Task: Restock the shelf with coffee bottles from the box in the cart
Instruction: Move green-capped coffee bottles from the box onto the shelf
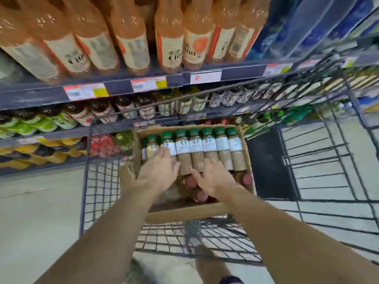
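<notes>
A brown cardboard box (185, 212) sits in the dark wire cart (98, 181), just below the middle of the view. A row of light brown coffee bottles with green caps (209, 148) lies along its 12 o'clock side. The left hand (159, 168) rests flat on the bottles at 9 o'clock, fingers straight. The right hand (215, 178) reaches over them with fingers spread, gripping nothing. The grey store shelf (114, 87) stands at 12 o'clock.

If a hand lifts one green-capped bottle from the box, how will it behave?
A green-capped bottle looks full, so probably heavy for its size. It lies on its side and looks round, so it may roll once freed from the row. Its smooth label could be slightly slippery.
</notes>
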Available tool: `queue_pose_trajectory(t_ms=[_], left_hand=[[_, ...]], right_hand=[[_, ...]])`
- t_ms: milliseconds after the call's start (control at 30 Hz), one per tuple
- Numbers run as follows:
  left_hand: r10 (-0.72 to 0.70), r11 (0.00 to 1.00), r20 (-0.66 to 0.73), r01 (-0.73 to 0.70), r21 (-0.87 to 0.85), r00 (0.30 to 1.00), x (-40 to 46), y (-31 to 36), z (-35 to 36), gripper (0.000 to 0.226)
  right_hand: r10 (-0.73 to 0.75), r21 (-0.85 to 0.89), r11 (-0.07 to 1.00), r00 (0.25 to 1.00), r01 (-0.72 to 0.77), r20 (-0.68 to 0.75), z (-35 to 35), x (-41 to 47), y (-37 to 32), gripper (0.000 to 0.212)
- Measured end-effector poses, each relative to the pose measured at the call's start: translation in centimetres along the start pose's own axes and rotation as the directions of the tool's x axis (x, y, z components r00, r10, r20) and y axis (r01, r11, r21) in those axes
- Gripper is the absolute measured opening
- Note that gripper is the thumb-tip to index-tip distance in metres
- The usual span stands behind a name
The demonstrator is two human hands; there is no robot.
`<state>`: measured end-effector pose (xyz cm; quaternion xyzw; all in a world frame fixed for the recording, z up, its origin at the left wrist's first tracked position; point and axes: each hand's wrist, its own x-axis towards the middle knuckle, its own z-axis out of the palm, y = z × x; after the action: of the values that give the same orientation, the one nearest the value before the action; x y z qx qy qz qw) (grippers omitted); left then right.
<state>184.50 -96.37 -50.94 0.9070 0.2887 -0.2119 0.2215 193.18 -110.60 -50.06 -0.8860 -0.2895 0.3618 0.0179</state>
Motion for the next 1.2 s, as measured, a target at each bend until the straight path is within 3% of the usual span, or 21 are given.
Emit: queue_pose_trajectory(t_ms=[167, 300, 467, 633, 767, 833, 900, 1033, 1100, 1200], left_hand=[[-0.148, 0.982, 0.023, 0.150, -0.114, 0.989, 6.4, -0.6, 3.5, 0.053], [-0.259, 0.948, 0.023, 0.259, -0.187, 0.966, 9.6, -1.1, 5.1, 0.052], [-0.351, 0.830, 0.080, 0.350, -0.434, 0.933, 10.4, -1.8, 6.9, 0.040], [-0.385, 0.701, 0.157, 0.399, -0.591, 0.909, 10.9, -2.6, 8.4, 0.050], [-0.389, 0.610, 0.220, 0.429, -0.666, 0.894, 10.8, -3.0, 8.8, 0.047], [-0.408, 0.586, 0.234, 0.450, -0.674, 0.882, 10.8, -3.2, 8.7, 0.045], [-0.441, 0.576, 0.229, 0.470, -0.669, 0.868, 10.7, -3.5, 8.7, 0.044], [-0.505, 0.543, 0.192, 0.483, -0.687, 0.842, 9.9, -4.3, 9.0, 0.041], [-0.504, 0.549, 0.169, 0.466, -0.694, 0.847, 9.6, -4.7, 9.2, 0.043], [-0.521, 0.532, 0.161, 0.467, -0.707, 0.838, 8.9, -4.7, 9.3, 0.042]], right_hand=[[0.113, 0.163, 0.981, 0.993, -0.107, -0.025, 0.3, 7.6, 1.0, 0.048], [0.099, 0.194, 0.978, 0.990, -0.079, -0.096, 1.4, 11.6, 0.2, 0.036], [0.188, 0.235, 0.955, 0.982, -0.182, -0.003, 3.1, 13.3, -1.5, 0.029], [0.194, 0.177, 0.964, 0.980, -0.199, 0.044, 3.7, 14.9, -2.3, 0.013], [0.187, 0.040, 0.981, 0.980, -0.190, 0.065, 3.3, 15.7, -2.7, 0.034], [0.150, -0.047, 0.988, 0.984, -0.146, 0.092, 3.3, 15.8, -3.2, 0.035], [0.165, -0.042, 0.986, 0.979, -0.161, 0.117, 3.9, 15.8, -3.9, 0.039], [0.206, 0.086, 0.971, 0.961, -0.225, 0.187, 6.3, 15.6, -4.3, 0.082], [0.189, 0.106, 0.972, 0.967, -0.208, 0.169, 6.7, 15.5, -4.2, 0.083], [0.196, 0.182, 0.960, 0.974, -0.215, 0.114, 6.9, 14.9, -3.6, 0.064]])
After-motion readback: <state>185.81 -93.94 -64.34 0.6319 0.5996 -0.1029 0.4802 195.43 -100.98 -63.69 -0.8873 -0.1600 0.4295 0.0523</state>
